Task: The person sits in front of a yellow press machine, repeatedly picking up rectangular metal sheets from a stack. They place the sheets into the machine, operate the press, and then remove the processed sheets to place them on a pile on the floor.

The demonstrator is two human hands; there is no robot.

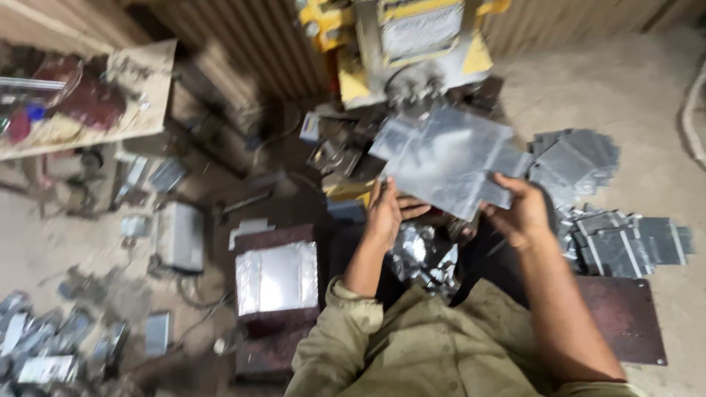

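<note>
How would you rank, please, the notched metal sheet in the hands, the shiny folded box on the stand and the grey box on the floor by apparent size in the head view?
1. Notched metal sheet, held nearer the camera, so its lead is unsure.
2. Shiny folded box.
3. Grey box.

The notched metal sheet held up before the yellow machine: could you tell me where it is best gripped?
Grip the metal sheet at its near edge, one hand toward each lower corner, as the left hand and right hand do now; coming from below seems best, since the machine blocks the far side.
</note>
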